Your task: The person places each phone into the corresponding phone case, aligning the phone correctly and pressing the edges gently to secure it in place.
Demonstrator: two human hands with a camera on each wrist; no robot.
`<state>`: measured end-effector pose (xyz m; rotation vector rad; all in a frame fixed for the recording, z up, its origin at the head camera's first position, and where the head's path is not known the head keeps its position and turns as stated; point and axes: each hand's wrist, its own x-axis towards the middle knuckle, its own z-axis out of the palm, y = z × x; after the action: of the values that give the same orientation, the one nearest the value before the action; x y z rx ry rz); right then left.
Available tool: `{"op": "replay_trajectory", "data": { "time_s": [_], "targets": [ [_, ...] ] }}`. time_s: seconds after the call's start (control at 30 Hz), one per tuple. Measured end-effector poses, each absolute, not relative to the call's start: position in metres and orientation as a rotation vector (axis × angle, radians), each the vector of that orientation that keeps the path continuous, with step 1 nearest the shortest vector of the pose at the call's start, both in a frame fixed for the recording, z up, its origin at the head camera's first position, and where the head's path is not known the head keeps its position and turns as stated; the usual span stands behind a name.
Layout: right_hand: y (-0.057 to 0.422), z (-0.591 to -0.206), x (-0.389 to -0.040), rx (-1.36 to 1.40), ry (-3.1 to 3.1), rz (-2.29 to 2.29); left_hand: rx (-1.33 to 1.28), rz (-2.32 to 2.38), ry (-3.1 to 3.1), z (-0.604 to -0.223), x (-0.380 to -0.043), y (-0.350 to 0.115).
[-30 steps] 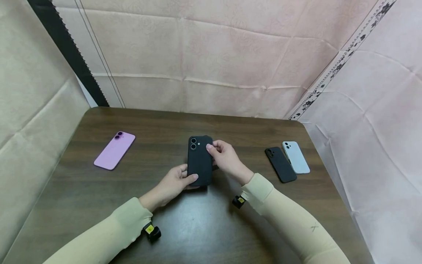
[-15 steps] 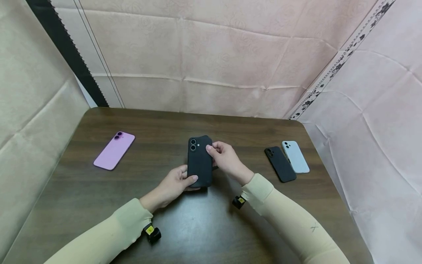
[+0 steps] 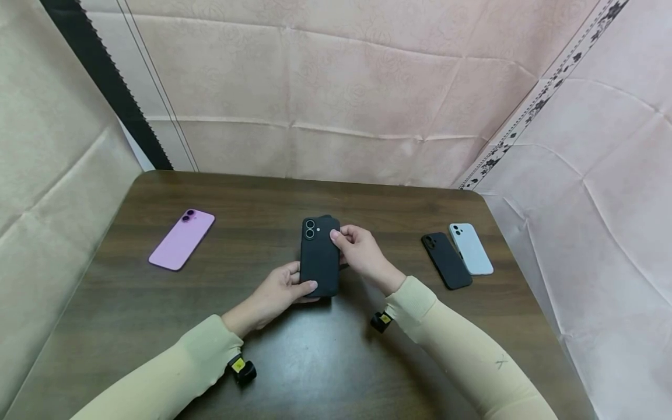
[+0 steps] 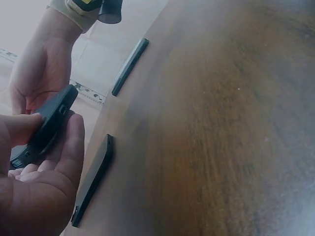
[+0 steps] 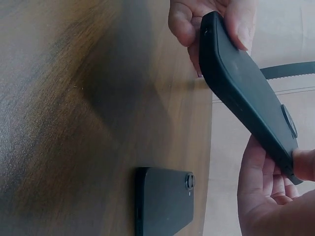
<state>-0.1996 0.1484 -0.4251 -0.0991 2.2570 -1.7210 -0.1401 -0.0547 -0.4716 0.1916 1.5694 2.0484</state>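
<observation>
A black phone in a black case is tilted up above the table, its back with two camera rings facing me. At its lower left, my left hand grips it, thumb over the back and fingers beneath. Near the top right edge my right hand pinches it between thumb and fingers. A small bump of the case rises past the top edge. Under my right hand another black phone lies on the table with its camera side up; in the head view it is mostly hidden behind the held one.
On the brown table a lilac phone lies at the left. At the right a black phone lies beside a pale blue phone. Pale cloth hangs behind the table's far edge.
Both hands keep their hold and stay nearly in place. The corner of the case at the phone's top right stood out more half a second ago and sits lower now.
</observation>
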Motion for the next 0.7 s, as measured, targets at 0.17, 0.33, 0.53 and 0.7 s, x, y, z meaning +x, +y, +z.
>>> {"op": "replay_trajectory", "data": {
  "time_s": [0.17, 0.33, 0.53, 0.7],
  "targets": [
    [0.1488, -0.426, -0.1994, -0.099, 2.259, -1.728, 0.192, 2.026, 1.565, -0.4717, -0.1411, -0.0562],
    [0.1485, -0.427, -0.1995, -0.093, 2.244, -1.749, 0.201, 2.005, 1.58, -0.474, -0.1419, -0.0582],
    [0.1482, -0.4258, -0.1995, -0.11, 2.226, -1.737, 0.2, 1.975, 1.619, -0.4746, -0.1418, -0.0603],
    [0.1456, -0.4246, -0.1989, -0.155, 2.194, -1.731, 0.203, 1.983, 1.623, -0.4756, -0.1396, -0.0618]
  ]
}}
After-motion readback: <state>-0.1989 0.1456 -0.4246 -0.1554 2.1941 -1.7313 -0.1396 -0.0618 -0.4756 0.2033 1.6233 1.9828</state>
